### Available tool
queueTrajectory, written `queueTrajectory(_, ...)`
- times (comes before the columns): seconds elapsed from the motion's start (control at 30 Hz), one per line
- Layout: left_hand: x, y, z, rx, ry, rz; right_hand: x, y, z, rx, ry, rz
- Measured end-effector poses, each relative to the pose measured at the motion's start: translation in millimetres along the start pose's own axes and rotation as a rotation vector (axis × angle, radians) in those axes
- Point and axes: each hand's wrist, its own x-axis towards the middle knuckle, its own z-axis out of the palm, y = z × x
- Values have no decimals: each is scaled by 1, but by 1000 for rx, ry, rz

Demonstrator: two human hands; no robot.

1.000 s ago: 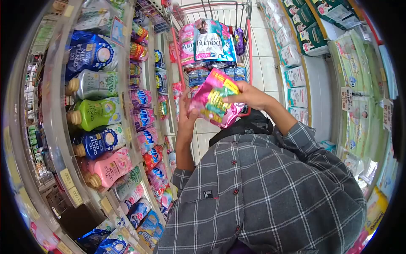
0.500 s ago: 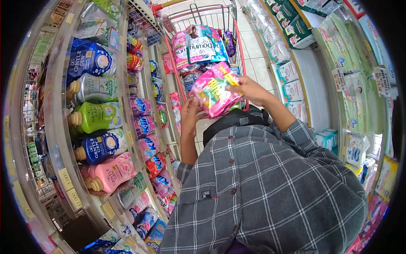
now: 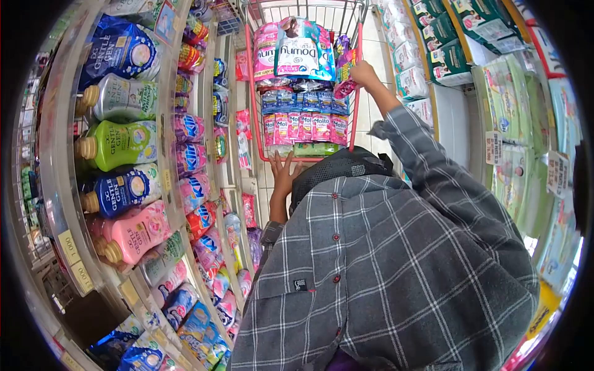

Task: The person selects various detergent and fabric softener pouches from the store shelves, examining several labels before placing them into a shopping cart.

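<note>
My right hand (image 3: pixel 365 74) is closed on a pink pouch (image 3: pixel 346 86), low at the right side of the shopping cart (image 3: pixel 355 123). Fingers spread, my left hand (image 3: pixel 284 175) is beside the cart's near edge and holds nothing. Inside the cart, large Downy packs (image 3: pixel 300 52) lie at the far end. Nearer to me are blue Molto packs (image 3: pixel 297 101) and a row of pink Molto packs (image 3: pixel 305 127). A purple pack (image 3: pixel 343 44) stands at the cart's right side, just beyond the pink pouch.
Shelves on the left hold Gentle Gen bottles (image 3: pixel 117 145) and colourful pouches (image 3: pixel 190 158). To the right are shelves with green packs (image 3: pixel 447 62) and white packs (image 3: pixel 411 82). Pale floor tiles (image 3: pixel 373 117) show beside the cart.
The pink pouch has gone from between both hands to the cart's right side in my right hand. My left hand has let go and spread its fingers. The Molto packs now show fully.
</note>
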Motion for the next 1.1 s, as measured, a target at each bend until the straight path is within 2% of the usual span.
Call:
queueTrajectory(0.07, 0, 1, -3, -64, 1, -11, 1, -27, 3, -103, -98, 73)
queueTrajectory(0.17, 0, 0, -3, -78, -15, -78, 43, -1, 36, -370, 13, -169)
queueTrajectory(0.2, 1, 0, -2, -90, 7, -77, 43, -4, 40, -342, 45, -130)
queueTrajectory(0.3, 3, 1, 5, -120, 58, -93, 50, -9, 49, -379, -33, -98)
queueTrajectory(0.33, 3, -2, 7, -128, 79, -83, 49, -13, 48, -418, -93, -160)
queueTrajectory(0.4, 3, 2, 11, -130, 97, -106, 75, 3, 57, -479, -58, -300)
queueTrajectory(0.47, 5, 4, 13, -133, 114, -117, 56, -14, 41, -544, 28, -455)
queueTrajectory(0.57, 5, 11, 17, -134, 142, -146, 39, -31, 26, -656, -116, -509)
queueTrajectory(0.67, 8, 16, 20, -117, 168, -150, 47, -12, 33, -850, -265, -521)
queueTrajectory(0.77, 9, 19, 22, -128, 209, -170, 21, -18, 17, -1366, -42, -771)
queueTrajectory(0.8, 10, 19, 23, -133, 225, -176, 11, -28, 10, -1468, -79, -774)
queueTrajectory(0.9, 10, 22, 29, -145, 280, -190, 11, -27, 9, -1674, -65, -1041)
queueTrajectory(0.93, 11, 24, 30, -148, 290, -199, 11, -24, 13, -1719, 23, -1095)
queueTrajectory(1.03, 15, 25, 34, -126, 324, -216, 15, -13, 17, -1647, -207, -1139)
queueTrajectory(1.07, 15, 26, 35, -127, 332, -229, 28, 0, 25, -1653, -144, -1168)
queueTrajectory(1.1, 16, 27, 36, -129, 338, -243, 22, -11, 17, -1579, -329, -1077)
